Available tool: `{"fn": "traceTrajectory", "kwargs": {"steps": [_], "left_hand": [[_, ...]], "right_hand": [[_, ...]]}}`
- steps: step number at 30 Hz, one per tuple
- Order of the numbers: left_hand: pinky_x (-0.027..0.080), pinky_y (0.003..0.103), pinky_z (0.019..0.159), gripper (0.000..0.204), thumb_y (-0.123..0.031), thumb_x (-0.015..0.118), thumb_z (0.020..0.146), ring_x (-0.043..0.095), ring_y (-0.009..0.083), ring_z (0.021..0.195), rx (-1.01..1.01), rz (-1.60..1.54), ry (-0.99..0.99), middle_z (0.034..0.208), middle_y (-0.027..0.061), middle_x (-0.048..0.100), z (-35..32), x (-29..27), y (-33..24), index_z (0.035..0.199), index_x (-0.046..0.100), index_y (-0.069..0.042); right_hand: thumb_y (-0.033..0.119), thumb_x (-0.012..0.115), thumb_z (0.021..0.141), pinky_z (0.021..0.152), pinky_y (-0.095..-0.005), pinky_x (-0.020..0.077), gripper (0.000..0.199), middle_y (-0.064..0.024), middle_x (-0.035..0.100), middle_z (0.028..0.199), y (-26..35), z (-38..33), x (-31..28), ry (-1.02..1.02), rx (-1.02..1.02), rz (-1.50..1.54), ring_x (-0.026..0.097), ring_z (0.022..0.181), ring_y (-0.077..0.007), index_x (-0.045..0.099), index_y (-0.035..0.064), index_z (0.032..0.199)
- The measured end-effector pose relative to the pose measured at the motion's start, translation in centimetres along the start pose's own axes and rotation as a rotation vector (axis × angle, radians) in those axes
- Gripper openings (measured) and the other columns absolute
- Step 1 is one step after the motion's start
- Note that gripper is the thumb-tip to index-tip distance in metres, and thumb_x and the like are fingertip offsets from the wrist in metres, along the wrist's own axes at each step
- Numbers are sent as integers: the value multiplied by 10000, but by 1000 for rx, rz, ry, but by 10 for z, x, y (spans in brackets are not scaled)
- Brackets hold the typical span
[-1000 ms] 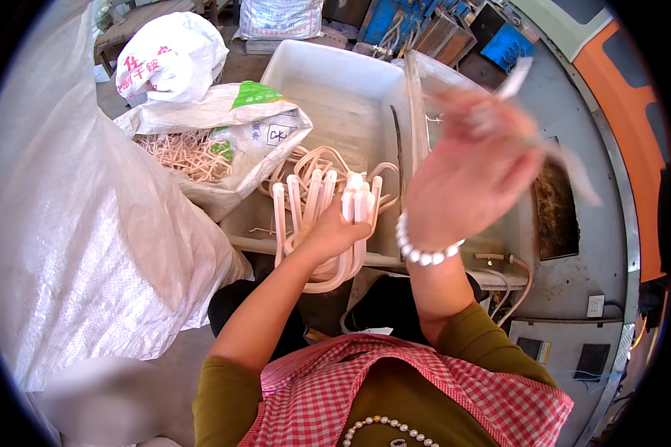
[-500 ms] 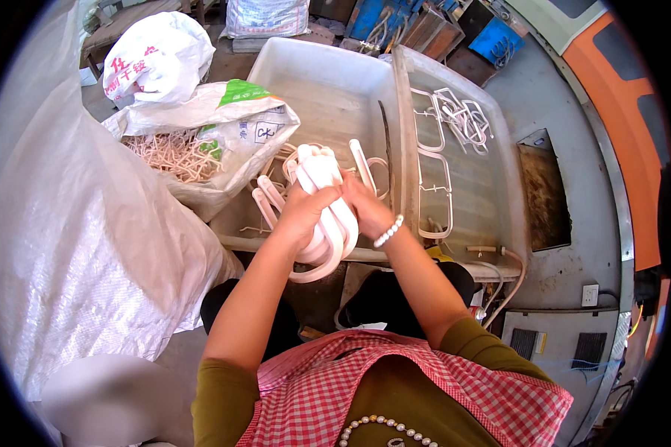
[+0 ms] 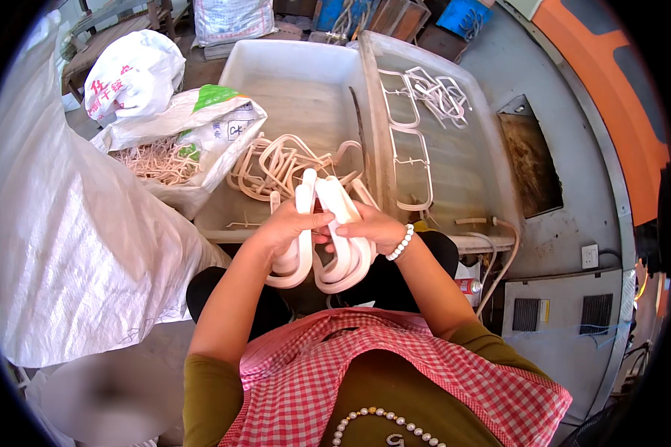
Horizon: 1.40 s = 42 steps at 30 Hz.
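Observation:
A bundle of pale pink, rounded plastic frames is split between my hands in front of my lap. My left hand (image 3: 282, 230) is closed round the smaller group of frames (image 3: 303, 257), its thumb across the front. The larger stack of frames (image 3: 344, 261) sits in my right hand (image 3: 379, 228), which wears a white bead bracelet. The two groups stand upright, slightly apart at the top. Some of my fingers are hidden between them. Just beyond, a loose heap of the same pink frames (image 3: 285, 165) lies in the near part of a white tub (image 3: 235, 68).
A second tub (image 3: 492, 160) on the right holds several loose frames (image 3: 438, 97). Left stands an open sack (image 3: 227, 160) of thin pink plastic scraps (image 3: 156, 160), beside a large white woven sack (image 3: 89, 238). A grey machine (image 3: 566, 313) borders the right side.
The single bundle has been parted into two groups, one in each hand. Both hands have come lower and nearer to me, uncovering the heap behind. The whole view has shifted slightly.

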<state>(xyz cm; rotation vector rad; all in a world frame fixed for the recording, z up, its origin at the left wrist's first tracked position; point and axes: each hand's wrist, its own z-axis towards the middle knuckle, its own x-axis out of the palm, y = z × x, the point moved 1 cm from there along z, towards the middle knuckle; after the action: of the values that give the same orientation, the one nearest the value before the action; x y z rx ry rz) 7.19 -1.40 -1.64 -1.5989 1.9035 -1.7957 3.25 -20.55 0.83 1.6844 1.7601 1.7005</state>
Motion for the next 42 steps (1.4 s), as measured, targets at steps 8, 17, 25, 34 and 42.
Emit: {"fn": "traceTrajectory", "kwargs": {"steps": [8,17,25,34,42], "left_hand": [[535,367,727,393,-143,730,789,631,218,828,63,-16,-45,958,107,625,-14,26,27,1114,550,-15],[492,461,923,279,-189,622,864,631,291,967,212,-371,-25,983,147,639,-57,35,9,1050,594,17],[516,410,772,208,-214,624,885,583,236,757,402,-595,-43,791,81,571,-85,38,-25,1015,533,-79],[541,414,756,776,-747,477,773,622,231,815,152,-699,104,853,113,623,-88,61,-17,1090,560,-44],[546,430,691,904,-791,503,710,600,259,769,115,-585,471,845,100,565,-100,80,8,1190,495,-25]], "right_hand": [[33,613,835,761,-367,568,475,-153,626,1015,-16,-42,-2,-111,-25,-38,662,852,-240,410,7,1263],[81,678,801,517,-246,503,387,-41,582,740,22,-83,1,-220,-93,-116,589,557,-134,505,14,1141],[143,667,711,687,-365,513,537,-190,637,835,80,-113,30,-637,-347,-1634,645,738,-327,498,35,1209],[165,627,747,528,-323,475,406,-18,547,720,51,-111,58,424,-936,-2201,587,625,-175,567,137,1148],[230,597,839,693,-377,493,283,-81,637,897,32,-54,46,394,-797,-1786,610,773,-235,623,112,1095]]}}
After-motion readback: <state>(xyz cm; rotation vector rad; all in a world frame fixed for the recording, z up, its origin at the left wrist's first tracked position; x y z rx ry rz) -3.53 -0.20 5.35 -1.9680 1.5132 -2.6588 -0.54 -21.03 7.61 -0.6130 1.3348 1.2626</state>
